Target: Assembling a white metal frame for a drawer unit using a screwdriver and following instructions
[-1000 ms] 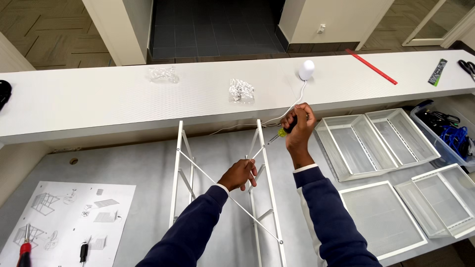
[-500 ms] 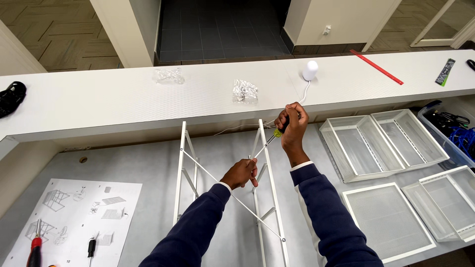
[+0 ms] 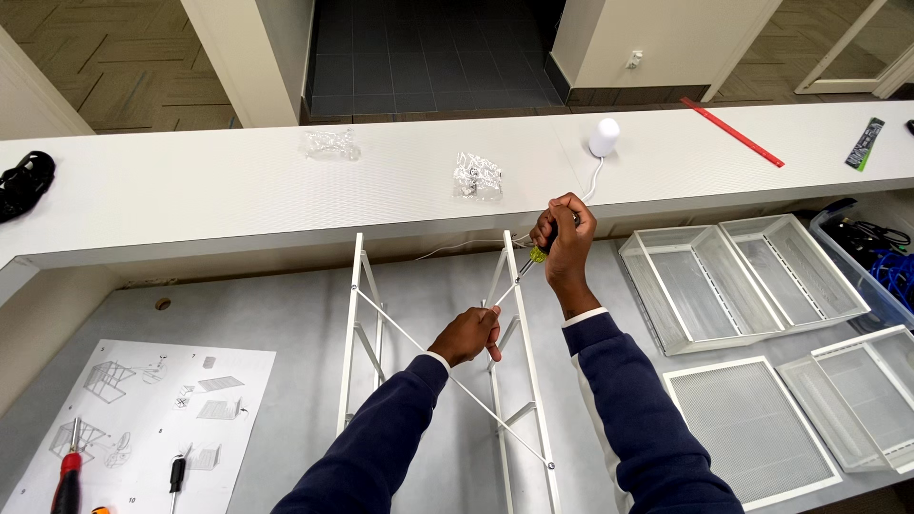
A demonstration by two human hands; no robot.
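Note:
A white metal frame (image 3: pixel 360 314) with two uprights and crossed diagonal wires stands on the grey floor in front of me. My right hand (image 3: pixel 564 240) is closed around the green-and-black handle of a screwdriver (image 3: pixel 533 258), whose shaft slants down to the right upright. My left hand (image 3: pixel 466 335) grips that right upright just below the screwdriver tip, where a diagonal wire meets it.
A long white counter (image 3: pixel 190 190) runs across behind the frame, with two clear plastic bags (image 3: pixel 476 175), a small white round device (image 3: pixel 604 138), a red ruler (image 3: pixel 733 132). White mesh baskets (image 3: pixel 743 276) lie to the right. An instruction sheet (image 3: pixel 143 409) and a red-handled tool (image 3: pixel 67 481) lie left.
My view has shifted slightly, so the frame and hands sit a little lower and right. Both hands keep their grip; the right hand has turned a little on the screwdriver.

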